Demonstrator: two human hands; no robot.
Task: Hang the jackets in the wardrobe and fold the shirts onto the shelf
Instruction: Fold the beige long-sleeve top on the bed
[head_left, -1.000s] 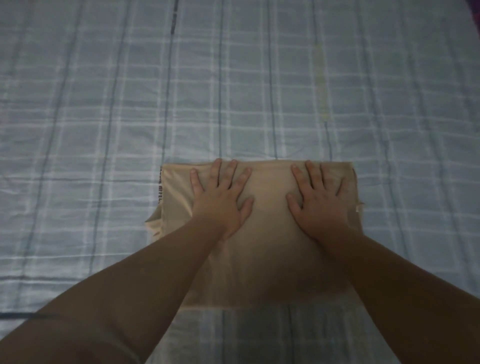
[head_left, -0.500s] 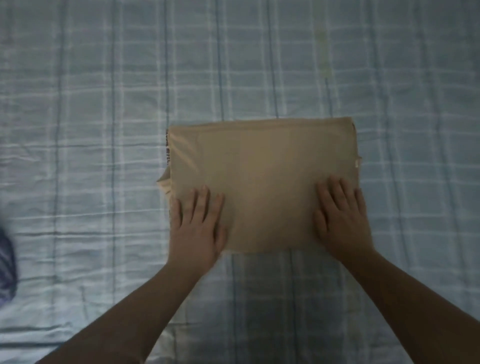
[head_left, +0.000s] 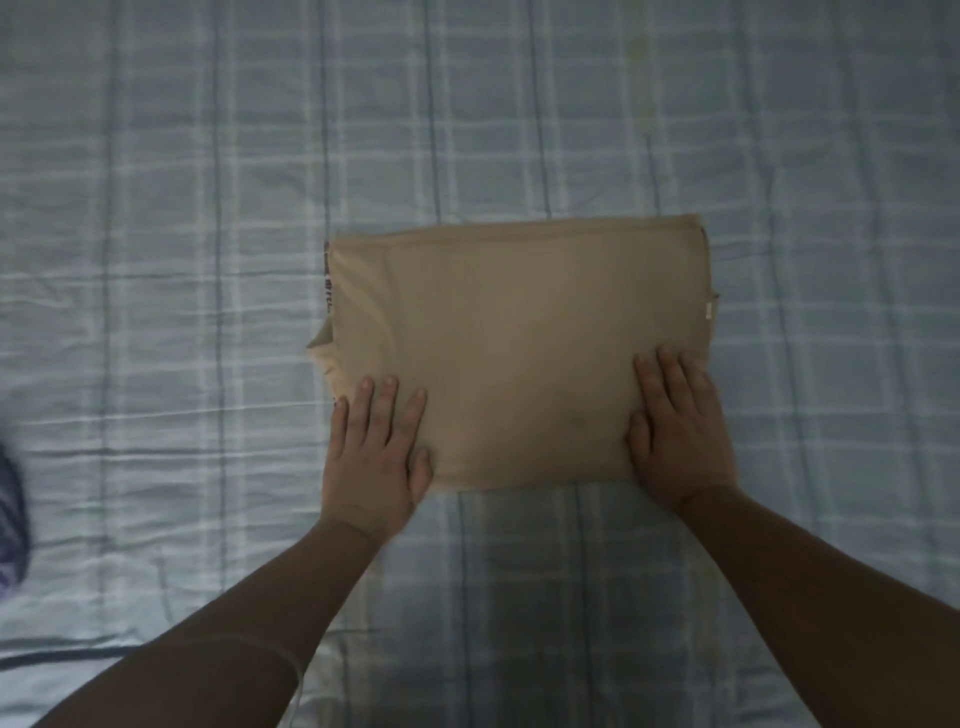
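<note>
A beige shirt (head_left: 519, 338), folded into a flat rectangle, lies in the middle of the bed. A bit of printed fabric peeks out along its left edge. My left hand (head_left: 376, 452) rests flat on the shirt's near left corner, fingers straight and pointing away from me. My right hand (head_left: 680, 431) lies flat on the near right corner in the same way. Neither hand grips the cloth.
The bed is covered by a pale blue checked sheet (head_left: 208, 234) that fills the view. A dark purple-blue piece of cloth (head_left: 10, 519) shows at the far left edge, mostly cut off.
Both hands slid from the shirt's far edge back to its near corners and spread apart. Since half a second ago they have hardly moved.
</note>
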